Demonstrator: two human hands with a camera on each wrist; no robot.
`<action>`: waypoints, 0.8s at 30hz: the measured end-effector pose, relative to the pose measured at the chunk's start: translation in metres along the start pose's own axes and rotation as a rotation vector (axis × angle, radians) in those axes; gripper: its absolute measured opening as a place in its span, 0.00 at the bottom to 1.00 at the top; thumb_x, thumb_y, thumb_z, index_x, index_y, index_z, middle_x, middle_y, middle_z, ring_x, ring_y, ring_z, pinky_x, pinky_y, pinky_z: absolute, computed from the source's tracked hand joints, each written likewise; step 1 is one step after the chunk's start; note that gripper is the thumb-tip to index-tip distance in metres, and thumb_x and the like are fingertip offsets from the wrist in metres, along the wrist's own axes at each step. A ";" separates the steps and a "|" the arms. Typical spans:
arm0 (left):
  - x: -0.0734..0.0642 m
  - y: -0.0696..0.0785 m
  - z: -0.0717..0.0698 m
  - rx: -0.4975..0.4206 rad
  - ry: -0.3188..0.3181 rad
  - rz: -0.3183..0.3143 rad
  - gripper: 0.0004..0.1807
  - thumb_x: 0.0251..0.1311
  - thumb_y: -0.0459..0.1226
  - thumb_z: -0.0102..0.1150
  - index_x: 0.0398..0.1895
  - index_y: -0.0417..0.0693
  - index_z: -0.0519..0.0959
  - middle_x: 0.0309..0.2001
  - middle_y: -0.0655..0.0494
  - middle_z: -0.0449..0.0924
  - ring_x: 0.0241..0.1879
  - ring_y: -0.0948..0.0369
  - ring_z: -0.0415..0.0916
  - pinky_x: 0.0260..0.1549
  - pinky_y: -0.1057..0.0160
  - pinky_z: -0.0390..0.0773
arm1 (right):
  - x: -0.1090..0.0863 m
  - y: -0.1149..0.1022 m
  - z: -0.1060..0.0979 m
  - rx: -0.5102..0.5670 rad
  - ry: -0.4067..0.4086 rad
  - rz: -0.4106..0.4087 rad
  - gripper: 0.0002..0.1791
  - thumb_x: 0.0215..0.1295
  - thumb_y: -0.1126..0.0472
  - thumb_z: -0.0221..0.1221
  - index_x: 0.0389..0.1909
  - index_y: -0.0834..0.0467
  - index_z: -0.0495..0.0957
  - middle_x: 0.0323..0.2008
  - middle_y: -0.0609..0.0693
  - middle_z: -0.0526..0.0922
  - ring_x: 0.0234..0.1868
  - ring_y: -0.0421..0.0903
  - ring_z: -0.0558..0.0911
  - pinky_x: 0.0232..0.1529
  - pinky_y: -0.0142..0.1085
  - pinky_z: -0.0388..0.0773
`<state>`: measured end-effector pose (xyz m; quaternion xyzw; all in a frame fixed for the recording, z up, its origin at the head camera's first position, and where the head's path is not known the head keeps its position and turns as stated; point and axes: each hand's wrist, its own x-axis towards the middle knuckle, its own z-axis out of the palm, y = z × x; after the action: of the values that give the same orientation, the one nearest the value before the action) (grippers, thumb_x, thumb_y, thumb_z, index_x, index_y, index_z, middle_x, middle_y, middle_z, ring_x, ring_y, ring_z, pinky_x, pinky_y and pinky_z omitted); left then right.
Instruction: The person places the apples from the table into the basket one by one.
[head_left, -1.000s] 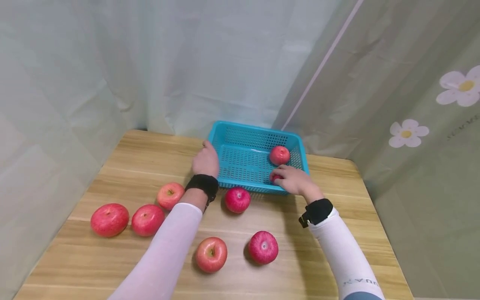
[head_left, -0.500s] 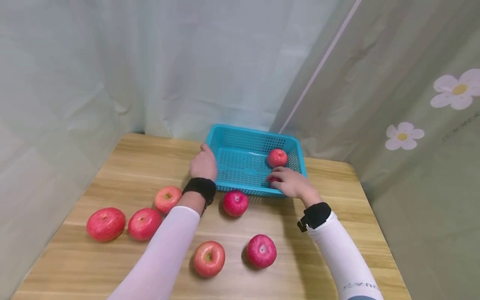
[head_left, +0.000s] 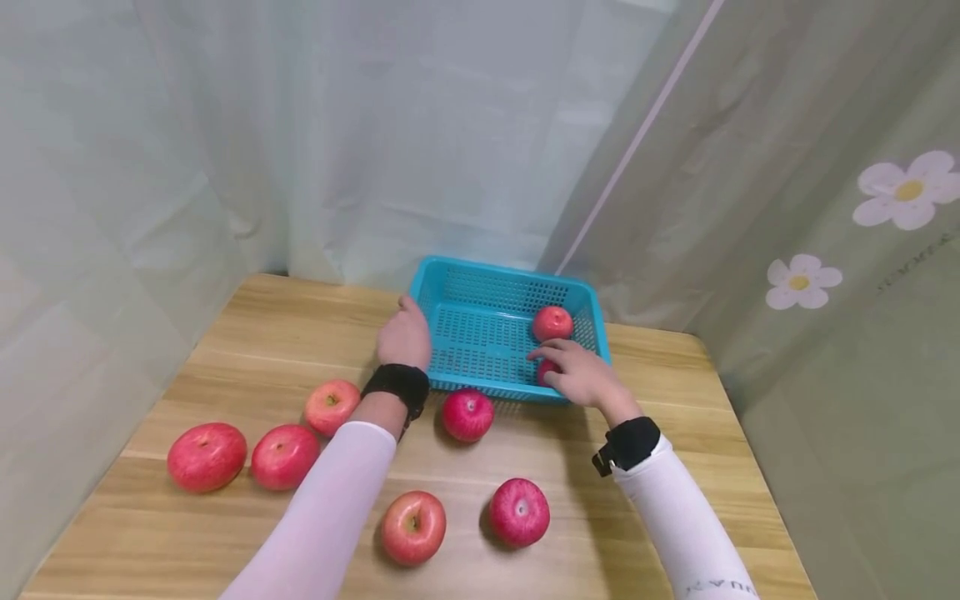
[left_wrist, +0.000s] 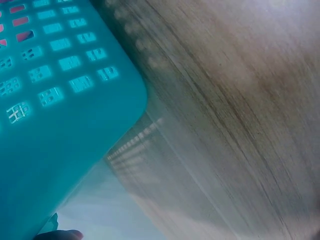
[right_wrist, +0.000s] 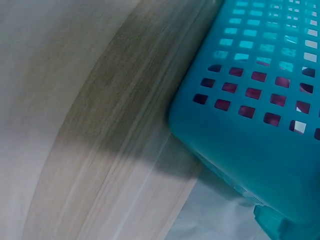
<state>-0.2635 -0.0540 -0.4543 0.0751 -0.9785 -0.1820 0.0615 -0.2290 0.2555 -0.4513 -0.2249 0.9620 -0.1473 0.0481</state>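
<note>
A blue plastic basket (head_left: pixel 487 392) with slotted sides stands at the back of the wooden table. My left hand (head_left: pixel 405 337) grips its left rim, fingers partly hidden; a fingertip (left_wrist: pixel 62 235) shows at the bottom of the left wrist view. Over the basket's front right corner, my right hand (head_left: pixel 581 371) holds a red apple (head_left: pixel 546 372), with the fingers above it and the thumb at its near side. Most of that apple is covered by the hand. Behind it in the basket lies another red apple (head_left: pixel 552 323). Through the slots in the right wrist view, red apple skin (right_wrist: pixel 252 93) shows.
Close to the basket's front lies a dark pink apple (head_left: pixel 468 415). Nearer are a pale red apple (head_left: pixel 414 527) and another pink apple (head_left: pixel 519 512). At the left, three apples sit grouped, one of them the large red apple (head_left: pixel 207 457). A curtain (head_left: pixel 450 150) hangs behind the table.
The whole head view has shifted slightly down. My right fingers have spread a little, so more of the apple under them shows. My left hand stays on the basket's rim.
</note>
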 end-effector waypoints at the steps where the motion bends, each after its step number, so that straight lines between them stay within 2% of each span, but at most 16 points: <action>1: 0.000 0.000 0.001 -0.002 0.003 0.001 0.27 0.83 0.34 0.44 0.77 0.27 0.57 0.35 0.36 0.85 0.32 0.46 0.87 0.30 0.50 0.87 | -0.001 0.000 0.000 0.002 0.003 -0.003 0.23 0.74 0.56 0.57 0.67 0.48 0.83 0.72 0.55 0.75 0.72 0.59 0.71 0.70 0.62 0.70; 9: -0.002 -0.004 0.006 -0.022 -0.013 -0.001 0.28 0.82 0.34 0.45 0.78 0.27 0.56 0.34 0.37 0.84 0.30 0.47 0.86 0.29 0.50 0.86 | -0.004 0.000 0.005 0.023 0.014 -0.013 0.23 0.72 0.58 0.59 0.66 0.49 0.83 0.71 0.54 0.76 0.71 0.57 0.72 0.68 0.60 0.72; 14: -0.003 -0.004 0.005 -0.023 -0.021 -0.008 0.28 0.82 0.34 0.45 0.77 0.27 0.57 0.33 0.37 0.84 0.29 0.47 0.85 0.29 0.51 0.86 | -0.004 0.002 0.006 0.043 0.037 -0.042 0.24 0.70 0.60 0.59 0.66 0.51 0.83 0.72 0.56 0.75 0.72 0.58 0.72 0.69 0.59 0.71; 20: -0.003 0.000 0.000 -0.034 0.012 0.003 0.26 0.83 0.33 0.43 0.76 0.26 0.58 0.35 0.36 0.85 0.31 0.46 0.86 0.30 0.50 0.87 | -0.004 0.006 0.002 0.083 0.137 -0.094 0.25 0.67 0.63 0.60 0.65 0.52 0.83 0.72 0.56 0.75 0.72 0.57 0.71 0.67 0.58 0.73; 24: -0.002 0.000 -0.001 -0.031 0.020 -0.005 0.26 0.82 0.33 0.44 0.76 0.26 0.58 0.33 0.37 0.84 0.29 0.47 0.86 0.28 0.50 0.86 | -0.006 0.008 0.000 0.147 0.232 -0.158 0.25 0.66 0.64 0.60 0.64 0.51 0.83 0.71 0.54 0.77 0.72 0.55 0.71 0.67 0.57 0.74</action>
<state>-0.2618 -0.0538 -0.4537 0.0786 -0.9747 -0.1965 0.0722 -0.2267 0.2654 -0.4532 -0.2774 0.9270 -0.2457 -0.0586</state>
